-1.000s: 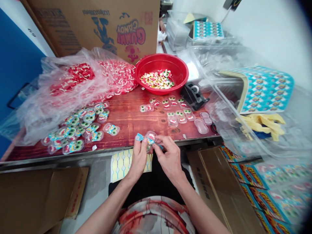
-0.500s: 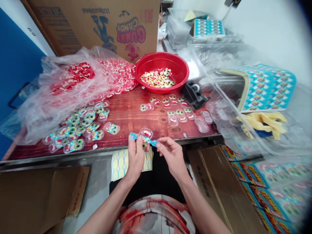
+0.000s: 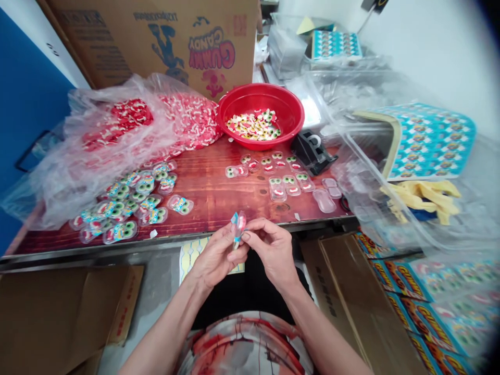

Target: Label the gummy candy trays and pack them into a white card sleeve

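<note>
Both hands meet just in front of the wooden table's (image 3: 211, 195) near edge. My left hand (image 3: 216, 256) and my right hand (image 3: 271, 250) pinch one small clear candy case (image 3: 238, 227) between their fingertips. The case stands on edge, with a blue sticker wrapped over it. A yellow sticker sheet (image 3: 192, 255) lies on my lap under the left hand. Labelled cases (image 3: 128, 205) are piled at the table's left. Unlabelled filled cases (image 3: 279, 177) sit in rows near the middle.
A red bowl (image 3: 261, 115) of gummy candies stands at the back, a black tape dispenser (image 3: 312, 152) to its right. Plastic bags of red candy (image 3: 128, 125) lie at left before a big cardboard box (image 3: 164, 41). Blue sticker sheets (image 3: 427, 140) and yellow gloves (image 3: 424, 197) lie right.
The blue sticker, stretched flat between both hands half a second ago, is now folded around the case. The case has turned from flat onto its edge, and the hands have closed together.
</note>
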`<action>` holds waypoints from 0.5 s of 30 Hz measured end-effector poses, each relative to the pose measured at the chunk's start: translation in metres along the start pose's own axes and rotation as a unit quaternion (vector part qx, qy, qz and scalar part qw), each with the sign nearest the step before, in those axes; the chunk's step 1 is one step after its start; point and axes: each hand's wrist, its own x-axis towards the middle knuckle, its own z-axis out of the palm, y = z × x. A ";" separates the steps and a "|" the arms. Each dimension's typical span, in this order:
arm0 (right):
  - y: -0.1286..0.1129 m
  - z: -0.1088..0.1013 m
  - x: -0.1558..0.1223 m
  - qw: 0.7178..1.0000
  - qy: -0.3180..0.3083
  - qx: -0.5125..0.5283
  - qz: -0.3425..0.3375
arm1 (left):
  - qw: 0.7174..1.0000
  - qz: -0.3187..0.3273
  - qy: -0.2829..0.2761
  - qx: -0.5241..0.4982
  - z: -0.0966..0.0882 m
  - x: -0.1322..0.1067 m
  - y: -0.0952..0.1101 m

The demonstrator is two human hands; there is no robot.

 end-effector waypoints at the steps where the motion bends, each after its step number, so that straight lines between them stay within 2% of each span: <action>1: -0.002 0.002 0.000 1.000 0.004 0.004 0.009 | 1.000 0.001 -0.001 0.006 -0.001 -0.001 0.001; 6: -0.003 0.009 0.001 0.999 0.036 0.004 0.041 | 0.998 0.034 0.018 0.049 -0.004 -0.001 -0.001; 10: 0.002 0.013 0.007 0.997 0.028 0.006 0.068 | 0.984 0.141 0.082 0.075 -0.009 0.003 -0.011; 15: 0.008 0.021 0.012 0.993 0.015 0.025 0.111 | 0.946 0.253 0.152 0.130 -0.011 0.003 -0.024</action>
